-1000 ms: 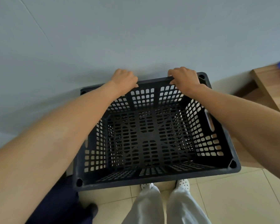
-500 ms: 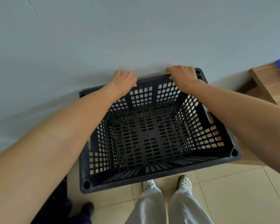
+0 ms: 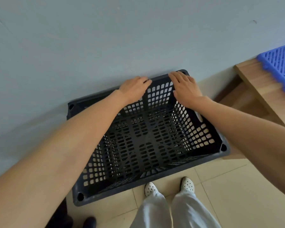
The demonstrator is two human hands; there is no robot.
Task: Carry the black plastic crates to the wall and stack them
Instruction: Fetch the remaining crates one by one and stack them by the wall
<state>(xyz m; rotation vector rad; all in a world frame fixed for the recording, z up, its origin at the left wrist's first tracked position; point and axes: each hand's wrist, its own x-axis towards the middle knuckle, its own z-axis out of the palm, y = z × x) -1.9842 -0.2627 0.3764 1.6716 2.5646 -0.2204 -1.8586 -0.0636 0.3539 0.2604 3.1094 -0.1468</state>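
A black perforated plastic crate (image 3: 148, 142) sits low against the pale wall (image 3: 105, 38), its far rim touching the wall. My left hand (image 3: 133, 91) lies on the middle of the far rim with the fingers loosely stretched over it. My right hand (image 3: 184, 89) rests flat on the same rim near the far right corner, fingers spread. Neither hand is clenched around the rim. The crate is empty inside. Whatever is beneath it is hidden.
A wooden bench (image 3: 257, 83) stands right of the crate against the wall, with a blue grid panel (image 3: 280, 63) on top. My white shoes (image 3: 150, 189) are on beige floor tiles just in front of the crate. A dark object (image 3: 62, 213) lies at the lower left.
The crate has gone down and away from me, ending against the wall. Both hands have loosened from a clenched grip on the far rim to flat, spread fingers.
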